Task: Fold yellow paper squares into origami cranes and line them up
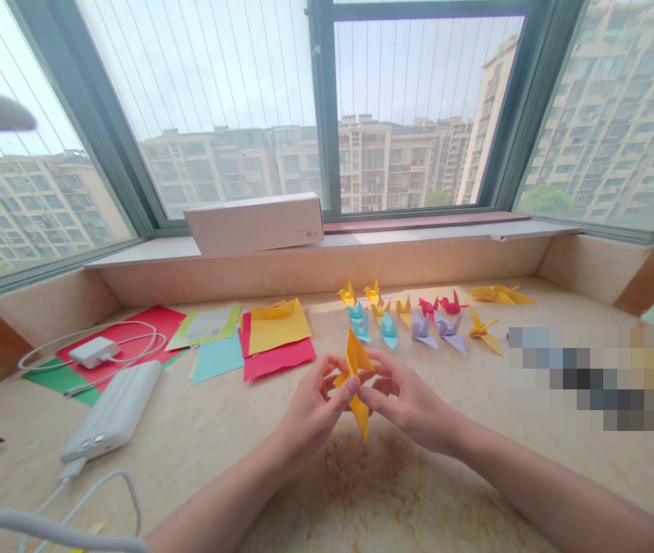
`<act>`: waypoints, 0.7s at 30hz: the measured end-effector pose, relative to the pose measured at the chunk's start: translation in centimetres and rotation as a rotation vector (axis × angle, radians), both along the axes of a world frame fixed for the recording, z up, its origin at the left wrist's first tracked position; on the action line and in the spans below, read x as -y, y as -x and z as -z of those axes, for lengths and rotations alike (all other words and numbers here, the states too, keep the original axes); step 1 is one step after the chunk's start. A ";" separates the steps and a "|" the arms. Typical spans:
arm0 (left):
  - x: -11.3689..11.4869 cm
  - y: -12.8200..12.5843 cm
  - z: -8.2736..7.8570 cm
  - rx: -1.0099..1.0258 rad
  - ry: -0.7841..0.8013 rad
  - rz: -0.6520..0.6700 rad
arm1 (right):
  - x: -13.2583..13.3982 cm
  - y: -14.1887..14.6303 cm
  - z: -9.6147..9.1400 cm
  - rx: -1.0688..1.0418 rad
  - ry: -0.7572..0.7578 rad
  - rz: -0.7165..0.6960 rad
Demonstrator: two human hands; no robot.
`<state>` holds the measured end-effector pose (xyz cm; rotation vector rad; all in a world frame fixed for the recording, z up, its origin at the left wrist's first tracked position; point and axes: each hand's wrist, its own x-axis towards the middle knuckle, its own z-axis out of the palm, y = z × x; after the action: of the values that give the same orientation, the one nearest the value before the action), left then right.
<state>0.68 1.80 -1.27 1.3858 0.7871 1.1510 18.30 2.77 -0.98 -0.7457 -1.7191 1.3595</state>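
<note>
Both hands hold a folded piece of orange-yellow paper (357,379) upright above the marble sill (396,491). My left hand (313,405) pinches its left side with thumb and fingers. From the right, my right hand (407,399) grips the same piece, fingers pressed on it. Beyond the hands stands a group of several finished paper cranes (413,315) in yellow, blue, purple, red and orange.
Sheets of coloured paper (272,338) lie at the back left, red, yellow, blue and green. A white power bank (112,411) with cable and a white charger (94,351) sit on the left. A white box (254,223) rests on the window ledge. A blurred patch (589,376) lies right.
</note>
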 end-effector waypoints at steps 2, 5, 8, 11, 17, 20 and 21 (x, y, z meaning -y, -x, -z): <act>0.1 -0.1 -0.1 -0.002 -0.010 0.011 | 0.0 0.0 0.1 -0.017 0.004 -0.005; 0.2 -0.1 -0.3 -0.033 -0.039 0.013 | -0.1 -0.1 0.1 -0.030 -0.002 -0.006; 0.3 -0.1 -0.4 -0.065 -0.052 0.000 | -0.2 -0.2 0.2 -0.010 -0.016 0.015; 0.4 0.0 -0.4 -0.041 -0.030 0.042 | -0.3 -0.3 0.2 0.013 -0.035 0.031; 0.4 0.0 -0.3 0.029 -0.013 0.064 | -0.5 -0.2 0.4 0.047 -0.151 0.068; 0.4 -0.2 -0.3 0.032 -0.040 0.050 | -0.5 0.1 0.8 0.124 -0.310 0.177; 0.5 -0.3 -0.3 0.022 -0.042 0.046 | -0.5 0.2 0.9 0.156 -0.368 0.218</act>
<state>0.96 1.32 -0.95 1.4167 0.7158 1.1512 18.13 3.31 -1.88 -0.8140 -1.8782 0.8253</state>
